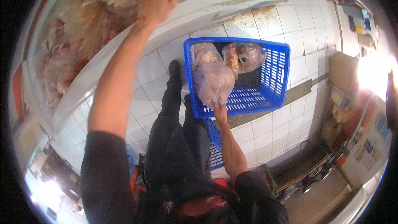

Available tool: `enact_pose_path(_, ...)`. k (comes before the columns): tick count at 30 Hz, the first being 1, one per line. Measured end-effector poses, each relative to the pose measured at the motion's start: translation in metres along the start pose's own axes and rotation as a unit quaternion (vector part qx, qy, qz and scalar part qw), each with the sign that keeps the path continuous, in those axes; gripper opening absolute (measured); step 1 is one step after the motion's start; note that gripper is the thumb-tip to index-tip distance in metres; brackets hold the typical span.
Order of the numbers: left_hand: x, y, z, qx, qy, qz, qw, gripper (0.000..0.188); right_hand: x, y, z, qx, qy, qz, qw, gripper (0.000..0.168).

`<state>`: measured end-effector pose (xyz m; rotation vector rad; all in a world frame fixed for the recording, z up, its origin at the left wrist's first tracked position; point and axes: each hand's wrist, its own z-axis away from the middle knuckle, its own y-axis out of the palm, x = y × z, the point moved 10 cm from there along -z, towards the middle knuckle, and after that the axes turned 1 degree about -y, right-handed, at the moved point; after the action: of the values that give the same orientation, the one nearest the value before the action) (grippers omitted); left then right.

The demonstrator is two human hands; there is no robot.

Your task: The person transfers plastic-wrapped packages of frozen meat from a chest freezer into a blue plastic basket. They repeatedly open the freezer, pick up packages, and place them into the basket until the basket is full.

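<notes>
My right hand (pixel 219 108) grips the gathered edge of a clear plastic bag of pale meat (pixel 214 82) inside a blue plastic crate (pixel 238 112). Two more clear bags of meat, one at the crate's back left (pixel 205 53) and one at its back middle (pixel 248 56), lie beyond it. My left hand (pixel 160 1) reaches over the white rim of a chest freezer (pixel 199 3) at the upper left, above bagged meat (pixel 84 15). Its fingers are spread and blurred; whether they touch a bag cannot be told.
A second blue crate (pixel 216 155) is partly visible below the first, near my legs. A cardboard box (pixel 342 68) stands on the right by cluttered goods. White floor tiles (pixel 264 137) surround the crate, and a counter curves along the lower right.
</notes>
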<state>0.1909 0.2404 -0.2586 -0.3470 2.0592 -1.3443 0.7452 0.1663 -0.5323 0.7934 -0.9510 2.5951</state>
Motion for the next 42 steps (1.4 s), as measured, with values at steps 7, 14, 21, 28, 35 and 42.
enact_pose_path(7,0.019,-0.018,0.014,-0.011,-0.048,-0.008,0.999,0.045,0.134,-0.081,0.071,-0.073,0.029,-0.21,0.975,0.028)
enact_pose_path(14,-0.015,-0.032,0.014,-0.075,0.041,-0.041,0.996,0.037,0.328,-0.204,0.197,-0.159,0.008,-0.21,0.965,0.026)
enact_pose_path(21,0.001,-0.061,0.088,0.115,-0.091,0.476,0.867,0.045,0.49,-0.319,0.318,-0.364,-0.465,0.001,0.807,0.009)
enact_pose_path(28,0.031,-0.17,0.161,-0.034,-0.319,0.879,0.352,0.073,0.694,-0.311,0.274,-0.388,-0.455,-0.06,0.799,0.008)
enact_pose_path(35,0.062,-0.165,0.116,-0.125,-0.345,0.866,0.339,0.066,0.885,-0.269,0.266,-0.521,-0.566,0.301,0.564,0.023)
enact_pose_path(42,0.126,-0.115,0.123,-0.165,-0.438,0.787,0.402,0.065,0.935,-0.148,0.115,-0.228,-0.344,-0.07,0.908,0.023)
